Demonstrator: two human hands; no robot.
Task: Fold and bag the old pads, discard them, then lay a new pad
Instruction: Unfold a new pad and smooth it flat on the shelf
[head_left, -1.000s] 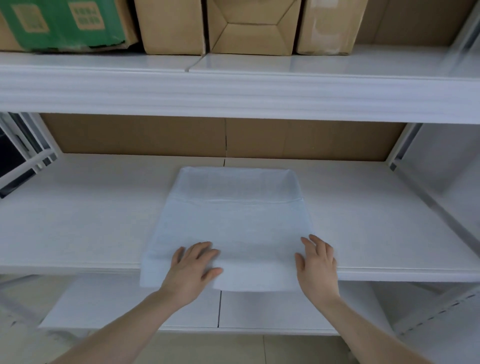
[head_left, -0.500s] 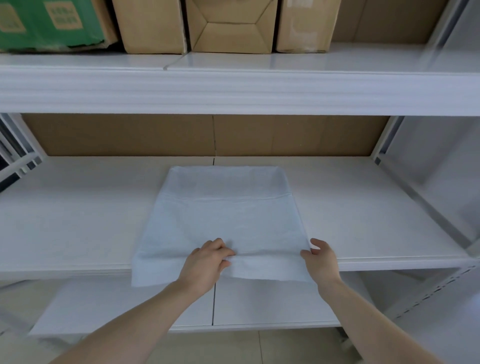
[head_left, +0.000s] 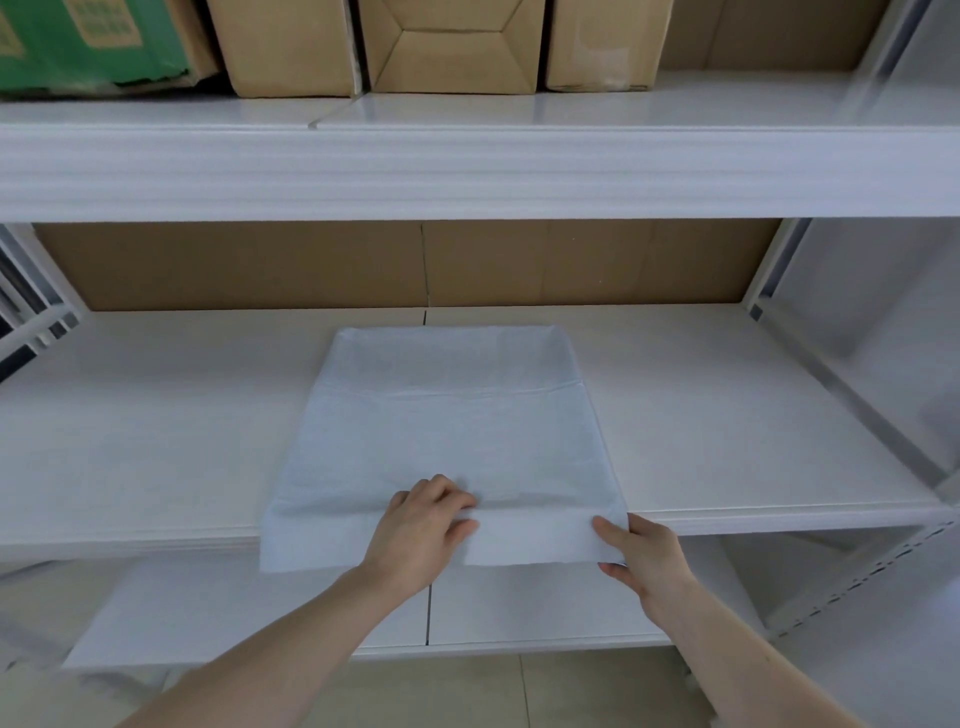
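A pale blue pad (head_left: 447, 431) lies flat on the middle white shelf (head_left: 156, 426), its near edge hanging over the shelf's front. A fold line crosses it near the far end. My left hand (head_left: 423, 525) grips the pad's near part at the middle, fingers curled and bunching the material. My right hand (head_left: 641, 553) pinches the pad's near right corner between thumb and fingers.
Cardboard boxes (head_left: 452, 47) and a green box (head_left: 88, 41) stand on the upper shelf (head_left: 467, 171). A brown cardboard backing (head_left: 234, 265) closes the rear. A lower shelf (head_left: 519, 608) sits below, with tiled floor (head_left: 467, 691) under it. Metal uprights (head_left: 841, 587) frame the right side.
Both hands went from lying flat on the pad's near end to gripping it: the left bunched the material at the middle, the right took the near right corner.
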